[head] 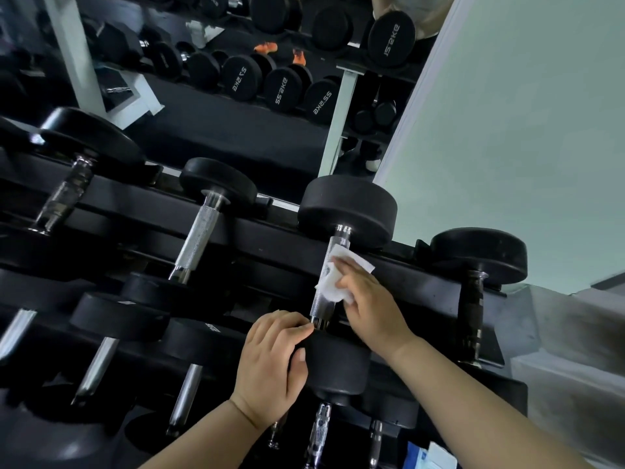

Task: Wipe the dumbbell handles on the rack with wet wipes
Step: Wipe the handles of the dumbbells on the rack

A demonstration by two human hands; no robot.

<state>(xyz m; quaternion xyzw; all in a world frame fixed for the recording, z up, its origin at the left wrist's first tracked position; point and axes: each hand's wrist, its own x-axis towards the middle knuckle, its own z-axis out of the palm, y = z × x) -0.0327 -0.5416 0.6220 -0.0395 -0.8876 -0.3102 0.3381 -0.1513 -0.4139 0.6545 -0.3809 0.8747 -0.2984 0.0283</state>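
Head view, looking down along the rack (422,282). Right hand (372,302) pressing a white wet wipe (333,282) flat against the knurled handle (329,275) of the dumbbell (348,211) near the top tier's right end, fingers bent around the cloth and pinning it to the steel, probably so the wipe wraps round the bar. Left hand (270,360) cupped loosely on the near weight head (334,367), holding nothing, fingertips touching the collar at the handle's lower end, likely to stop the dumbbell rolling in its cradle. Other handles on the same tier, one toward the middle (199,238) and a dark one at the far right end (471,299), lying bare, no cloth on them.
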